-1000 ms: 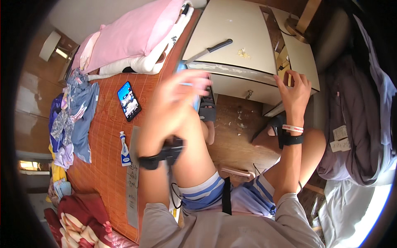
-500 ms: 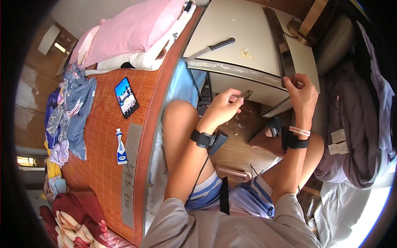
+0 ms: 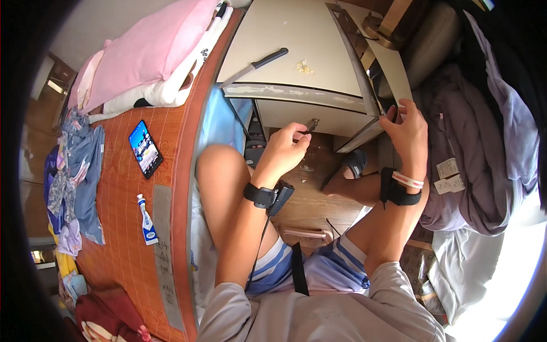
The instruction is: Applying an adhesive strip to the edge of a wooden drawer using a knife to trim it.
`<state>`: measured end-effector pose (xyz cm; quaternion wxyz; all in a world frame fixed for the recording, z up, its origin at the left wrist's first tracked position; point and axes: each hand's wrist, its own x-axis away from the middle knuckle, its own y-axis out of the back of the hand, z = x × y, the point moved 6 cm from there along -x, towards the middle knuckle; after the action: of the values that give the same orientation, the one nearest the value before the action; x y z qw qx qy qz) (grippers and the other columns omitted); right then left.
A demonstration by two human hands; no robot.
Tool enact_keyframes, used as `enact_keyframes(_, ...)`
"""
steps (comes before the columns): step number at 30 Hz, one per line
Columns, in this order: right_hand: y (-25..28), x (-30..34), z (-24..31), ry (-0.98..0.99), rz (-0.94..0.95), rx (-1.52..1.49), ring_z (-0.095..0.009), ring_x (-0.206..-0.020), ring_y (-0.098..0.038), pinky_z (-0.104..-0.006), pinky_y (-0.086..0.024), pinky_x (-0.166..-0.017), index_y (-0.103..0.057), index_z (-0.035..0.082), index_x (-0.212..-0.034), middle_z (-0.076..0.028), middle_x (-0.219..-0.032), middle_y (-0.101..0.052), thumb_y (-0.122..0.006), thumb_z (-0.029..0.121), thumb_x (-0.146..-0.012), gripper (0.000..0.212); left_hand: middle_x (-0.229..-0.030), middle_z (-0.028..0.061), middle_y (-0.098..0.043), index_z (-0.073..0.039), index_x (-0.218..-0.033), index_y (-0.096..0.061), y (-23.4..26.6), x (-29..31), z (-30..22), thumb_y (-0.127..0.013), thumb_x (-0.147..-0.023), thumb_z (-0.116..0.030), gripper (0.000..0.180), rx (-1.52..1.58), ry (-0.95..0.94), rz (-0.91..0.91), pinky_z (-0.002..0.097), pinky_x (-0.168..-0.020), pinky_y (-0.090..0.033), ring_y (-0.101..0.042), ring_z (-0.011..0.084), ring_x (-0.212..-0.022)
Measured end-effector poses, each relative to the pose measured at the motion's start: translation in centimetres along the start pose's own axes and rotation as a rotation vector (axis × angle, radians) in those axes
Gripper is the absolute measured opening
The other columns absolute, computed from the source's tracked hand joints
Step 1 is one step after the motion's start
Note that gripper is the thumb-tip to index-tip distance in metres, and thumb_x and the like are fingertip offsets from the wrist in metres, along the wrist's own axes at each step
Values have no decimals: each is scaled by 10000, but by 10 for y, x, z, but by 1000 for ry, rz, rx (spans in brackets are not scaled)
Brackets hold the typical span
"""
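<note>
My left hand (image 3: 284,149) is closed in a pinch just in front of the white cabinet's drawer. A small dark thing (image 3: 306,133) shows at its fingertips, too small to name. Right beside it is the drawer's metal knob (image 3: 313,123). My right hand (image 3: 407,132) has its fingers curved and apart at the near right corner of the cabinet, by the near end of a long dark glossy strip (image 3: 354,43). Whether it touches the strip is unclear. On the cabinet top (image 3: 288,31) lie a black-handled knife (image 3: 257,65) and a little heap of pale yellow scraps (image 3: 304,68).
To the left is a bed with an orange-brown mat (image 3: 122,194), bearing a phone (image 3: 145,149), a blue-and-white tube (image 3: 146,221), a pink pillow (image 3: 151,48) and clothes (image 3: 88,176). A brass-coloured lamp base (image 3: 383,29) stands at the far right. Dark clothing (image 3: 461,142) hangs over the right side.
The whole view has shifted, so most things sit further left. My right hand's fingers have spread from a pinch near the strip. My left hand keeps its pinch near the knob.
</note>
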<state>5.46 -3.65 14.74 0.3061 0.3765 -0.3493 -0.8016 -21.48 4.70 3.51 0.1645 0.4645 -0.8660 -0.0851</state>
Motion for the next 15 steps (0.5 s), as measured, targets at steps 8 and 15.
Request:
enact_keyframes(8,3,10,-29,-86,329,-94,-169,-704,-638,-315,-508,-652,-623,-75,-1064,-99,-776,-672,-808,178,-748,445,-1118,150,-733,47,-1273,-606,-13,-2,4,-603,-987,-139,341,2,-35,-19,309,-761,-565,-736,191,-895)
enact_keyframes(15,-26,0,-56,-356,325,-227,-207,-655,-709,-331,-544,-642,-682,-65,-905,-150,-702,-698,-719,614,-892,680,-966,207,-750,9,-1120,-677,-27,3,6,-679,-958,-233,292,-402,-180,-4,412,-726,-568,-738,344,-824)
